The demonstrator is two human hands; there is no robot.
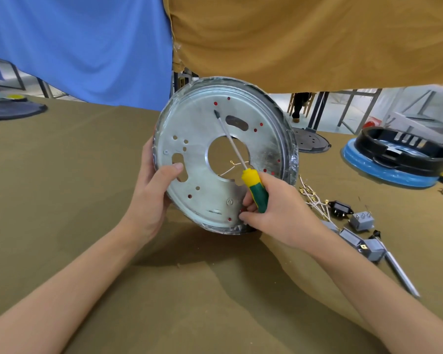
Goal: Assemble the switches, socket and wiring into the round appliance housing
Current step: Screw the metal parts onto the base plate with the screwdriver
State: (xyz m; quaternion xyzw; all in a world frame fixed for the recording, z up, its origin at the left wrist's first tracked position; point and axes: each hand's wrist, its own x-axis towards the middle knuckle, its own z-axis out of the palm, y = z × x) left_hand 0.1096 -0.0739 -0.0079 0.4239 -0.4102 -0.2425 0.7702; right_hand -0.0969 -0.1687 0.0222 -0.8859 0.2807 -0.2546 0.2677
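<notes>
Table (62, 175), olive cloth cover. On it, relative to the black ring housing (404, 152) on a blue disc (384, 172): nearer, wire bundle (315, 200), black socket (342, 208), grey switches (361, 221), metal rod (402, 274); far across the table, dark round base (13, 109).

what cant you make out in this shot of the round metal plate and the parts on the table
Head view only:
- Far side of the round plate: it faces away from the camera.
- Left hand fingers: behind the plate; only the thumb shows.
- Grey switch parts: too small and blurred for the terminals.
- Wires: tangled, too fine to trace.
</notes>
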